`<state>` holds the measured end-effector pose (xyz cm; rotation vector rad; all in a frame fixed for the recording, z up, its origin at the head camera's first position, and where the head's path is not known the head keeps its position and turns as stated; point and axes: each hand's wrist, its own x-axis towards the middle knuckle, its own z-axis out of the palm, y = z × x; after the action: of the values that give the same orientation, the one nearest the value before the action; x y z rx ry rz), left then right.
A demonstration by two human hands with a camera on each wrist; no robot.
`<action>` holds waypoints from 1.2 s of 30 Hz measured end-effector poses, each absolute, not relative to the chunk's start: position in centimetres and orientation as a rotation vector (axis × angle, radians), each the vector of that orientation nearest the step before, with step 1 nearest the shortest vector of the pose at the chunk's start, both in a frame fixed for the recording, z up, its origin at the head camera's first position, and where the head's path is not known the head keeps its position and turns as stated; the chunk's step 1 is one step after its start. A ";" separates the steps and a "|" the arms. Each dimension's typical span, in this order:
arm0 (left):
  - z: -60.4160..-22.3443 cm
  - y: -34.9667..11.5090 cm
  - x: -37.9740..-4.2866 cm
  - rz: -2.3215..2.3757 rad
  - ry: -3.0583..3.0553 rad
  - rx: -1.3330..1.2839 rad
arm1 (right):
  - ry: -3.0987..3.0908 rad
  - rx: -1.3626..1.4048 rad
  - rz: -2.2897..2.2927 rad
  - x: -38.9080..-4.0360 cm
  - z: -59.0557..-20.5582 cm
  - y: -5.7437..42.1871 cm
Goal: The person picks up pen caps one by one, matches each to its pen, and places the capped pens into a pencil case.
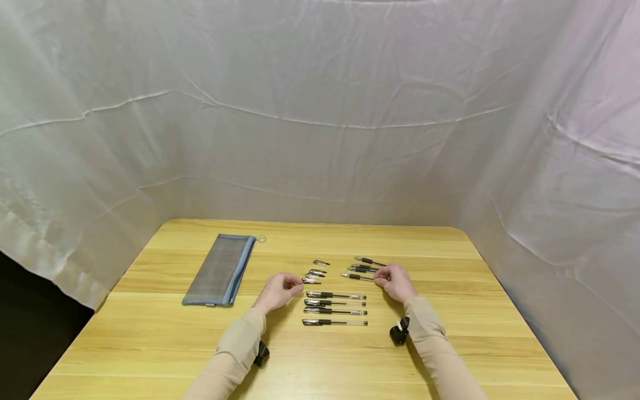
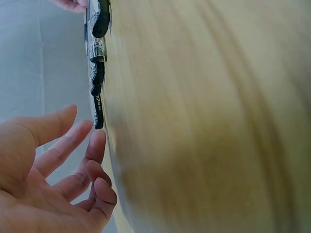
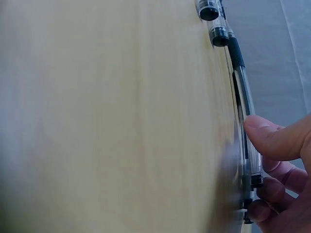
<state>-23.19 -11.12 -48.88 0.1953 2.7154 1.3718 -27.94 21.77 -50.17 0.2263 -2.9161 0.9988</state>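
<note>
My right hand (image 1: 396,282) pinches the barrel of an uncapped gel pen (image 1: 358,276), its bare tip toward the left. In the right wrist view the thumb (image 3: 265,137) presses on the clear barrel (image 3: 247,99), with fingers curled at its back end. Other uncapped pens (image 1: 367,260) lie just beyond that hand. My left hand (image 1: 280,291) is at the nearest of several loose pen caps (image 1: 311,281). Seen from the left wrist, its fingertips are right at the end of a black-clipped cap (image 2: 98,112), while the thumb stands apart, gripping nothing.
Several capped black gel pens (image 1: 336,304) lie in a row between the hands, nearer the front. To the left rests a grey mesh zip pouch (image 1: 215,269) with blue edging. Pale curtains (image 1: 320,155) stand around the wooden table (image 1: 320,361).
</note>
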 end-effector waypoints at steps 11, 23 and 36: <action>-49.1 -11.0 -23.8 1.437 2.717 0.177 | -2.867 0.260 1.037 -26.6 -50.4 21.9; -49.2 -10.1 -25.3 1.410 2.729 0.137 | -2.865 0.238 1.148 -25.5 -50.4 21.6; -49.3 -9.0 -26.4 1.323 2.776 0.101 | -2.852 0.230 1.213 -24.7 -50.7 21.7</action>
<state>-26.40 -9.03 -49.31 0.1015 2.7758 1.3227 -24.73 21.65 -50.67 0.2299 -2.8518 1.2127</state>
